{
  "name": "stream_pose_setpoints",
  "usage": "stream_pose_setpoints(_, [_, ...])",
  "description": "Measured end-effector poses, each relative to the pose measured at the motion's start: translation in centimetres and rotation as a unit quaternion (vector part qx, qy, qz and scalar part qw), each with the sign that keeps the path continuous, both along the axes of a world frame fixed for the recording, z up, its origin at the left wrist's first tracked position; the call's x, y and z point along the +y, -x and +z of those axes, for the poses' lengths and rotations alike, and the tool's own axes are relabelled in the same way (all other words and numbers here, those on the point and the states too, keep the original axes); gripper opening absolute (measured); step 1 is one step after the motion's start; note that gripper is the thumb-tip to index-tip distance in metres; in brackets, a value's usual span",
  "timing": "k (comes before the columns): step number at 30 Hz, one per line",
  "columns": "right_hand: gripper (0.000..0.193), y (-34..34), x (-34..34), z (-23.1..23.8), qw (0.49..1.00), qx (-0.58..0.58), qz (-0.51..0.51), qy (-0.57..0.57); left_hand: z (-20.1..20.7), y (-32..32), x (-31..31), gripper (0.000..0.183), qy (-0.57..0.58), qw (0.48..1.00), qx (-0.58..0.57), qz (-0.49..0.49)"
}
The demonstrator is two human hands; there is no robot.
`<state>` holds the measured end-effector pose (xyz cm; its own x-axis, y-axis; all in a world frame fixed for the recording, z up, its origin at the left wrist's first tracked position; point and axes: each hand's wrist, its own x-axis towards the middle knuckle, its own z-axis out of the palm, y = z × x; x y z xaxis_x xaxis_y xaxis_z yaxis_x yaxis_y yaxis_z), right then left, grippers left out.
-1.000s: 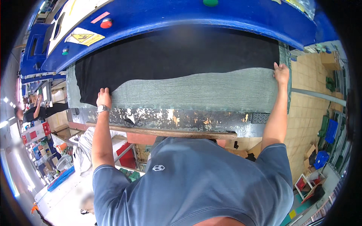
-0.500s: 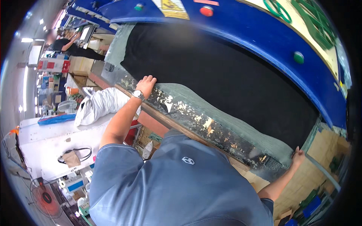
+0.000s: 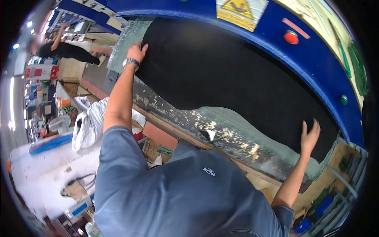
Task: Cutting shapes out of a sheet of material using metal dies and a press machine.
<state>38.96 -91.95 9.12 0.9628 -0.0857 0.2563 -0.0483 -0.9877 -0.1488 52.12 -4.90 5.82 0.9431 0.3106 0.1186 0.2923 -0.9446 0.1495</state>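
Observation:
A large black sheet, apparently cloth or leather, [image 3: 229,75] lies over a worn grey-green pad [image 3: 233,118] on the machine's bed, its front edge wavy. My left hand [image 3: 136,53], with a watch on its wrist, is at the sheet's far left edge, over the pad. Its fingers are bent a little, with one standing apart toward the black material; whether they touch it I cannot tell. On the right, my right hand [image 3: 310,136] is over the sheet near its front right corner, fingers spread and holding nothing.
A blue machine beam [image 3: 272,37] with a red button [image 3: 291,37] and a green button [image 3: 344,99] spans the far side. White bundled fabric [image 3: 89,124] rests on the white table [image 3: 39,170] at left. Another person [image 3: 67,51] stands at the far left.
My left hand has moved from the sheet's front edge to its far left edge. My right hand has left the front right corner and opened over the sheet. The view has shifted.

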Motion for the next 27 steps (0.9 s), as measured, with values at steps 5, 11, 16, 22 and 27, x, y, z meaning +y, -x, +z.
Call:
stream_pose_setpoints(5, [0.066, -5.7, 22.2, -1.5, 0.995, 0.025, 0.076, -0.066, -4.6, -14.3, 9.0, 0.074, -0.028, 0.999, -0.029, -0.004])
stream_pose_setpoints(11, [0.086, -9.1, 35.8, -5.5, 0.992, 0.113, 0.018, 0.048, -10.0, -24.5, 8.4, 0.09, -0.059, 0.974, -0.128, -0.179])
stream_pose_setpoints(16, [0.09, -11.3, 40.9, -6.2, 0.989, 0.122, 0.024, 0.076, -15.2, -27.8, 9.3, 0.085, -0.108, 0.967, -0.095, -0.212])
stream_pose_setpoints(22, [0.084, -14.1, 48.4, -6.1, 0.989, 0.102, 0.092, 0.059, -17.7, -30.8, 17.0, 0.081, -0.199, 0.951, -0.067, -0.229])
stream_pose_setpoints(27, [0.079, -16.7, 52.4, -6.4, 0.986, 0.078, 0.128, 0.071, -18.2, -32.1, 15.9, 0.079, -0.275, 0.924, -0.052, -0.259])
